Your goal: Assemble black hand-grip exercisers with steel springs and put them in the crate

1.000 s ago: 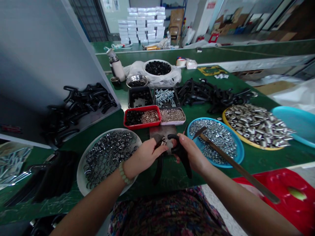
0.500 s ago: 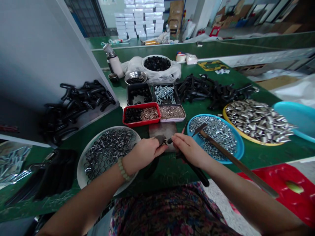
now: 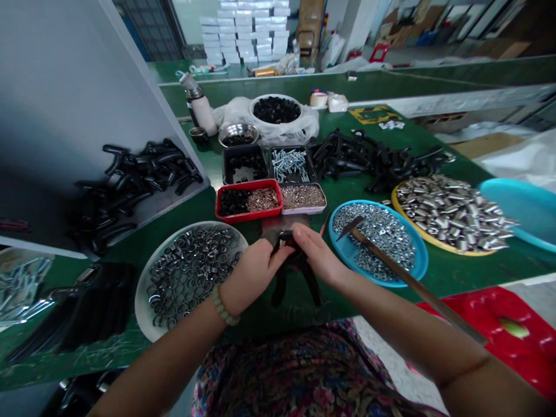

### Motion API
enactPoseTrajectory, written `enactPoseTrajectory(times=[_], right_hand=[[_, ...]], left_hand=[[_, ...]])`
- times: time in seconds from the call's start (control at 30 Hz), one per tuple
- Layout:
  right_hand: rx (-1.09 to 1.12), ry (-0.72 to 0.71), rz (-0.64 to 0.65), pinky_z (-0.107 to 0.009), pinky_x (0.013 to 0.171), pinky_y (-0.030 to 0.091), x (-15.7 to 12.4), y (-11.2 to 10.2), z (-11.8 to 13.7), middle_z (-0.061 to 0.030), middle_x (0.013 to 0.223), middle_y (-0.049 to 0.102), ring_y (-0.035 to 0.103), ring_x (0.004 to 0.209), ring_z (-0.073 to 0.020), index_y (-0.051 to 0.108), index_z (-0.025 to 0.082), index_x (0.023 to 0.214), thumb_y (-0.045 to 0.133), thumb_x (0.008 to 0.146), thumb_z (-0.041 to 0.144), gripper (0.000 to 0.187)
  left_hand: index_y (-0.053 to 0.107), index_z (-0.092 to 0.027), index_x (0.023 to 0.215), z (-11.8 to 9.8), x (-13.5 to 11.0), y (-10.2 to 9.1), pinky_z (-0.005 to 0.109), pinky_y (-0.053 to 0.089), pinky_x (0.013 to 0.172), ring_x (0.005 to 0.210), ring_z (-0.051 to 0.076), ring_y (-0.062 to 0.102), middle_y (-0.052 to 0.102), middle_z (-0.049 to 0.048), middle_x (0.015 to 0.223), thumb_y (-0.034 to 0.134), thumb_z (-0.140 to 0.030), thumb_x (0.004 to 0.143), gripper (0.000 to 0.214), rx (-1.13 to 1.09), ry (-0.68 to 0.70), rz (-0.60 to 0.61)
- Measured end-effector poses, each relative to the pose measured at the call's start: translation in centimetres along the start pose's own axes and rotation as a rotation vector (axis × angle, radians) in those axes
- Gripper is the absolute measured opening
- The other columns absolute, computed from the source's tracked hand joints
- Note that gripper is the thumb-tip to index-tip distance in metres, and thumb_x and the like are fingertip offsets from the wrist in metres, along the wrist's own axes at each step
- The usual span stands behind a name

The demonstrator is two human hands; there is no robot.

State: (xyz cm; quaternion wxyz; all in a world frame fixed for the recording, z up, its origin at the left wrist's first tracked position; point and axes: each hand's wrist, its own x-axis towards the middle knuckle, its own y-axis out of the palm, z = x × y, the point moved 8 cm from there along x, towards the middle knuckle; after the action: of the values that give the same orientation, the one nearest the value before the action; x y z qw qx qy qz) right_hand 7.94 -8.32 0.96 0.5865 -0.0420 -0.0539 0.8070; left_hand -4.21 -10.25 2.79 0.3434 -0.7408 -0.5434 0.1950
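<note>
My left hand (image 3: 249,272) and my right hand (image 3: 316,255) meet over the green table's front edge. Both are closed on a black hand-grip part (image 3: 295,275) made of two black handles joined at a metal spring coil (image 3: 284,236). The coil sits between my fingertips and the two handles hang down toward me. A small dark metal plate (image 3: 282,223) lies under the coil. A white plate of dark metal spring rings (image 3: 191,269) sits just left of my left hand. A blue plate of silver nuts (image 3: 377,237) is just right of my right hand.
A long metal tool (image 3: 408,278) rests across the blue plate. Trays of small parts (image 3: 269,200), a yellow plate of metal sleeves (image 3: 452,211), piles of black handles (image 3: 369,159), a thermos (image 3: 197,107), a red bin (image 3: 508,336) and a grey box of handles (image 3: 130,179) surround the work spot.
The two black handles, spread apart earlier, have been brought close together. My hands moved up to the coil end and closed on it.
</note>
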Motion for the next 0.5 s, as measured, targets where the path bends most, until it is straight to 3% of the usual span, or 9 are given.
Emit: enactPoseTrajectory(times=[0.07,0.13,0.2,0.23,0.3,0.37,0.43,0.5], right_hand=[[-0.260,-0.157,0.037,-0.029,0.072,0.047,3.8,-1.0,1.1,-0.0040,0.083,0.062,0.057,0.077,-0.0157,0.057,0.018,0.086,0.017,0.097,0.055,0.055],[-0.787,-0.263,0.015,-0.035,0.087,0.040,8.4,-1.2,1.7,-0.0093,0.098,0.065,0.055,0.096,-0.0203,0.063,0.016,0.094,0.030,0.098,0.044,0.043],[-1.300,-0.297,0.133,-0.040,0.093,0.034,12.7,0.4,0.8,-0.0136,0.109,0.064,0.050,0.108,-0.0261,0.067,0.015,0.099,0.045,0.093,0.038,0.032],[-1.407,-0.305,0.173,-0.042,0.095,0.031,14.3,1.2,0.3,-0.0153,0.110,0.065,0.048,0.110,-0.0279,0.069,0.014,0.097,0.052,0.090,0.033,0.027],[-1.501,-0.319,0.241,-0.044,0.096,0.027,16.4,2.5,-0.6,-0.0165,0.106,0.066,0.048,0.109,-0.0290,0.071,0.013,0.091,0.056,0.086,0.022,0.019],[-1.511,-0.337,0.265,-0.044,0.097,0.025,17.2,3.3,-1.3,-0.0156,0.100,0.068,0.050,0.106,-0.0277,0.072,0.013,0.087,0.053,0.085,0.014,0.019],[-1.520,-0.356,0.275,-0.045,0.098,0.023,17.1,3.4,-1.8,-0.0142,0.100,0.069,0.050,0.105,-0.0270,0.071,0.014,0.093,0.050,0.086,0.013,0.022],[-1.518,-0.363,0.268,-0.047,0.099,0.022,17.0,3.1,-2.1,-0.0144,0.104,0.068,0.050,0.107,-0.0278,0.069,0.015,0.101,0.049,0.087,0.016,0.024]], left_hand=[[0.055,-0.017,0.112,0.1,0.3,-1.5,0.030,0.049,0.080,0.088,0.018,0.062,0.066,0.0064,0.099,0.050,-0.035,0.092,0.027,0.018,0.059,-0.062],[0.052,-0.016,0.118,-0.2,0.8,-1.6,0.033,0.048,0.088,0.098,0.019,0.059,0.063,0.0082,0.107,0.052,-0.027,0.090,0.030,0.170,0.136,-0.099],[0.060,-0.016,0.105,-0.8,1.1,0.8,0.036,0.048,0.088,0.099,0.022,0.057,0.062,0.0095,0.104,0.049,-0.020,0.090,0.019,0.411,0.240,-0.004],[0.063,-0.015,0.096,-1.0,1.1,2.6,0.037,0.049,0.085,0.097,0.023,0.057,0.061,0.0100,0.101,0.048,-0.018,0.090,0.016,0.521,0.290,0.081],[0.064,-0.015,0.085,-0.7,1.2,5.6,0.036,0.050,0.080,0.094,0.023,0.056,0.061,0.0102,0.100,0.045,-0.015,0.090,0.020,0.640,0.358,0.232],[0.065,-0.015,0.085,0.2,2.0,6.2,0.034,0.050,0.080,0.092,0.022,0.057,0.061,0.0094,0.102,0.045,-0.015,0.090,0.021,0.643,0.361,0.275],[0.065,-0.016,0.089,1.9,4.5,4.2,0.033,0.049,0.085,0.093,0.020,0.058,0.062,0.0092,0.104,0.043,-0.015,0.091,0.022,0.633,0.282,0.206],[0.065,-0.014,0.097,4.5,8.2,0.4,0.034,0.045,0.093,0.098,0.021,0.058,0.063,0.0121,0.106,0.038,-0.014,0.092,0.028,0.685,0.118,0.047]])
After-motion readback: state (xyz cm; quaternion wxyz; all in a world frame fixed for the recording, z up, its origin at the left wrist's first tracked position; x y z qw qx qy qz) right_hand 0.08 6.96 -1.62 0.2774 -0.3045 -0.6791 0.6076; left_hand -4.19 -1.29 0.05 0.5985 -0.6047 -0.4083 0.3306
